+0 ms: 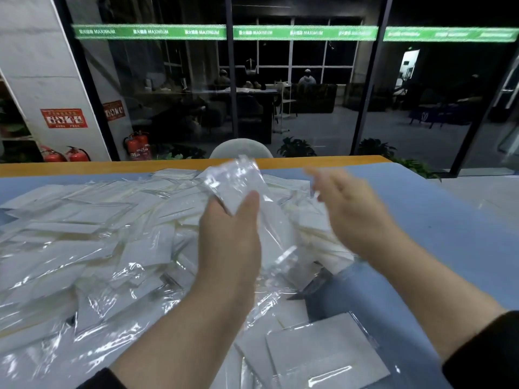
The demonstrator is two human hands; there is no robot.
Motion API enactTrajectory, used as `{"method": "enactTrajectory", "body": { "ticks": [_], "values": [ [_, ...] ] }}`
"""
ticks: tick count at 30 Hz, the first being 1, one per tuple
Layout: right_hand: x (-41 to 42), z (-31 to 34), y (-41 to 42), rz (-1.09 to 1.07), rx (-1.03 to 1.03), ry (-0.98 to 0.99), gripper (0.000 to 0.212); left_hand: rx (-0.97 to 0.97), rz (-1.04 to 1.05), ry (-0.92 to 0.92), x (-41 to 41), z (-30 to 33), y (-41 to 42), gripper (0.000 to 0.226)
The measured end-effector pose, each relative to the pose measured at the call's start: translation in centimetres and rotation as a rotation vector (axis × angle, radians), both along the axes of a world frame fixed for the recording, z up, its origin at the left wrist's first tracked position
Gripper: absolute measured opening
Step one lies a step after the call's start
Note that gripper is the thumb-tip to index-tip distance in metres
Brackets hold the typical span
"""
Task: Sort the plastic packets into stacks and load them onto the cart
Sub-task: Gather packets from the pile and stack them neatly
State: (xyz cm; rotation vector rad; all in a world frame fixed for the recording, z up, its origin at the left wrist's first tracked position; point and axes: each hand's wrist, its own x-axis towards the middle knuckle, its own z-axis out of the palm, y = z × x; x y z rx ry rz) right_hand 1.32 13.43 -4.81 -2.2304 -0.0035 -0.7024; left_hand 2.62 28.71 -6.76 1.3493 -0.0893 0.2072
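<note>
A big loose heap of clear plastic packets [92, 234] with white inserts covers the left and middle of the blue table [438, 220]. My left hand [230, 234] is raised over the heap and holds a small bunch of packets [236, 183] upright between thumb and fingers. To its right, my right hand [351, 209] hovers blurred above the heap, fingers spread and holding nothing. A few flat packets [323, 352] lie close to me at the front. No cart is in view.
The table has a wooden far edge [112, 165]; a pale chair back [241, 148] rises behind it. Beyond stands a dark glass wall with a green strip. Fire extinguishers [75, 154] stand at the left. The table's right side shows bare blue surface.
</note>
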Motion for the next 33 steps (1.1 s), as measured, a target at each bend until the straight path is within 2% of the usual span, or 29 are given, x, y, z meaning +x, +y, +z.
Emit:
{"method": "enactTrajectory", "body": {
  "ticks": [2, 3, 5, 7, 12, 15, 22, 27, 30, 33],
  "values": [
    [0.0, 0.6, -3.3, -0.123, -0.055, 0.039, 0.048, 0.141, 0.114, -0.187, 0.9, 0.5, 1.0, 0.008],
    [-0.2, 0.5, -4.8, -0.136, -0.082, 0.142, 0.048, 0.224, 0.113, -0.236, 1.1, 0.5, 1.3, 0.012],
    [-0.7, -0.1, -6.6, -0.077, -0.157, 0.455, 0.068, 0.399, 0.023, -0.195, 1.3, 0.0, 1.3, 0.015],
    [-0.7, -1.0, -6.9, 0.009, -0.228, 0.640, 0.093, 0.531, -0.051, -0.112, 1.4, -0.8, 0.9, 0.018],
    [0.8, -2.9, -6.0, -0.007, -0.286, 0.708, 0.111, 0.550, -0.059, -0.080, 1.8, -0.9, 0.9, 0.016],
    [1.8, -3.5, -5.7, -0.087, -0.307, 0.697, 0.098, 0.542, -0.061, -0.083, 1.8, -1.0, 0.7, 0.015],
    [2.2, -3.5, -6.4, -0.248, -0.392, 0.470, 0.011, 0.491, -0.057, -0.088, 1.5, -0.8, 0.7, 0.021],
    [1.6, -2.1, -7.2, -0.365, -0.293, 0.272, 0.022, 0.356, -0.034, -0.058, 1.4, -0.5, 0.8, 0.021],
    [0.5, -0.6, -7.5, -0.409, -0.126, 0.165, 0.024, 0.278, -0.030, -0.021, 1.4, -0.4, 0.7, 0.020],
    [-0.1, 0.3, -7.5, -0.370, 0.118, 0.047, 0.014, 0.214, -0.042, 0.019, 1.3, -0.4, 0.6, 0.013]
  ]
}}
